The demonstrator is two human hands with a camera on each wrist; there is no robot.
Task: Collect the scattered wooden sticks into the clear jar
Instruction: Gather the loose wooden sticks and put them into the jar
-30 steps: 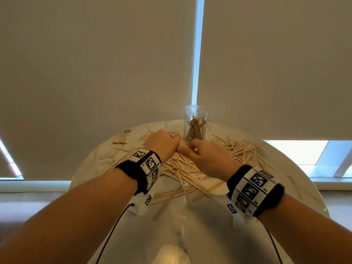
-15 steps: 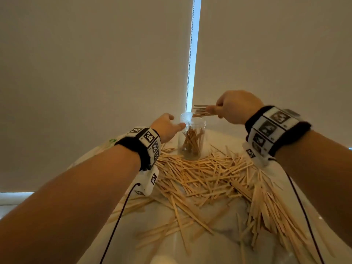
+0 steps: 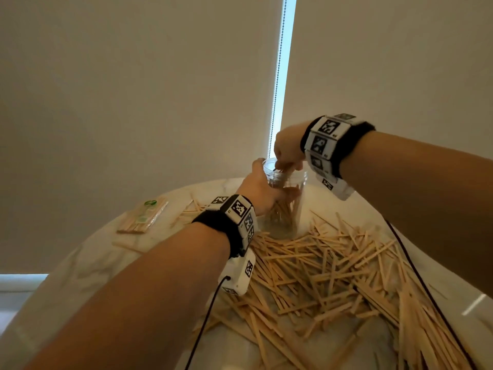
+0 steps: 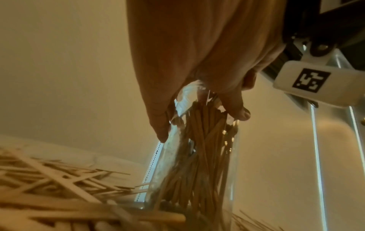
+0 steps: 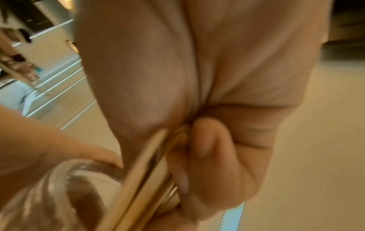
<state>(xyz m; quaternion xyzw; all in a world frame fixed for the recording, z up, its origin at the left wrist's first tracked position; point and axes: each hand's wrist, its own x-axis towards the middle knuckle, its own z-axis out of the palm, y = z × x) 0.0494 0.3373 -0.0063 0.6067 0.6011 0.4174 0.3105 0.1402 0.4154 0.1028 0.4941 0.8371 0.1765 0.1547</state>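
Head view, left hand: your left hand [image 3: 262,192] wraps the upper wall of the clear jar [image 3: 286,209], fingers curled round it, which I judge keeps it from tipping while sticks go in.
Head view, right hand: your right hand [image 3: 289,148] sits just above the jar mouth, pinching a small bundle of sticks [image 3: 284,170] pointed down into the opening so they can slide in end first.
Head view, table: most of the scattered wooden sticks [image 3: 328,265] lie heaped on the round table [image 3: 88,252] in front of and to the right of the jar, so the task looks far from done; a wrapped packet of sticks [image 3: 144,216] lies apart to the left.
Left wrist view, grip: your fingers [image 4: 161,125] and thumb [image 4: 237,107] press the clear wall from opposite sides near the top; the jar's sticks stand upright and crossed inside.
Right wrist view, pinch: your thumb [image 5: 209,139] clamps the bundle [image 5: 142,176] against the curled fingers, its lower end over the jar rim [image 5: 88,168]. The picture is blurred, so you cannot count the sticks.
Next move, judged: loosen the pinch only once the ends are inside the rim, or they may spill outside.
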